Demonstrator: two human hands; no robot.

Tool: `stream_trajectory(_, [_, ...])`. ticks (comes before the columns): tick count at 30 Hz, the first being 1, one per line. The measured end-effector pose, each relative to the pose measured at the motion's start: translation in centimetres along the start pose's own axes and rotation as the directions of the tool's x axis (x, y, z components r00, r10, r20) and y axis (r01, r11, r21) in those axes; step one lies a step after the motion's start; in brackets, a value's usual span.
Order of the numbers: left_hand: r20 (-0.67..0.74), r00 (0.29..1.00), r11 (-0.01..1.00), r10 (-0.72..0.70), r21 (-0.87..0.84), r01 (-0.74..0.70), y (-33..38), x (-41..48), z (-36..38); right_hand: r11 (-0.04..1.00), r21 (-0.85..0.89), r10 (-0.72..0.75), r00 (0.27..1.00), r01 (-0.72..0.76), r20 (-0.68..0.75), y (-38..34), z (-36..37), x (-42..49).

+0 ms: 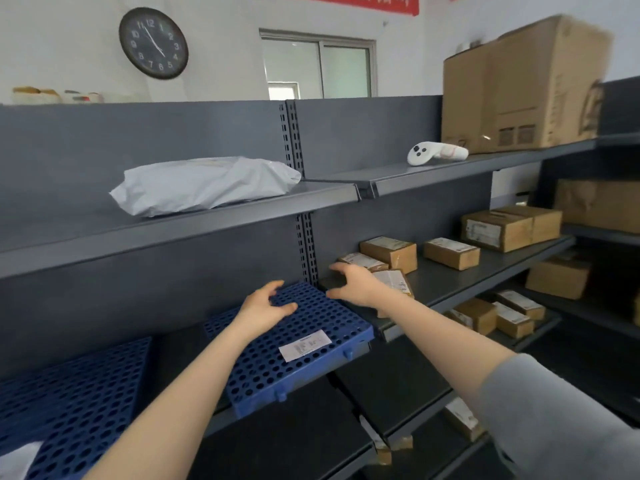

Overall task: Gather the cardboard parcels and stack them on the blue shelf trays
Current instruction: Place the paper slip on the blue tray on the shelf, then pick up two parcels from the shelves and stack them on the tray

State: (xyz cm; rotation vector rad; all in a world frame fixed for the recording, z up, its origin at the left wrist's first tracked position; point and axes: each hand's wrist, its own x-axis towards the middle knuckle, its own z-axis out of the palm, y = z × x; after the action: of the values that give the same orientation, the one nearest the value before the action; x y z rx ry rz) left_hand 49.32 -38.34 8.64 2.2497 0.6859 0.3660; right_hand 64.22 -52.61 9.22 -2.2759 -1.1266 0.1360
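Note:
A blue perforated tray (311, 362) lies on the middle shelf with a white label (304, 344) on it. A second blue tray (76, 396) lies to its left. My left hand (265, 308) hovers over the first tray's far edge, fingers apart, holding nothing. My right hand (353, 282) is spread open just right of the tray, in front of small cardboard parcels (393, 280). More parcels (389, 252) (452, 252) (510, 228) sit further right on the same grey shelf.
A white plastic mailer bag (204, 183) lies on the upper shelf, a white controller (436, 153) and a big carton (523, 88) to its right. Lower right shelves hold more cardboard boxes (495, 315) (557, 277). A slotted upright post (306, 247) divides the shelf bays.

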Motion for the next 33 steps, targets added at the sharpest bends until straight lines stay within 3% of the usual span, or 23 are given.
stream_trajectory(7, [0.094,0.963,0.965,0.251,0.054,-0.257,5.5,-2.2,0.9,0.995,0.028,0.095,0.960,-0.091,-0.263,0.5,-6.9,-7.4])
stream_trajectory(13, [0.174,0.893,0.907,0.415,0.003,-0.422,10.2,-4.1,6.5,0.961,0.037,0.271,0.899,-0.275,-0.343,4.5,-9.5,-15.9])
stream_trajectory(17, [0.220,0.848,0.872,0.482,-0.026,-0.489,13.8,-4.9,10.1,0.919,0.021,0.374,0.850,-0.395,-0.370,7.6,-12.4,-20.7])
stream_trajectory(23, [0.230,0.810,0.835,0.539,-0.020,-0.550,19.5,-4.7,15.6,0.886,0.051,0.431,0.778,-0.461,-0.458,12.4,-17.1,-24.3])
stream_trajectory(33, [0.210,0.796,0.822,0.567,-0.088,-0.562,30.7,0.5,25.2,0.871,-0.016,0.417,0.758,-0.490,-0.502,23.8,-27.3,-24.2])
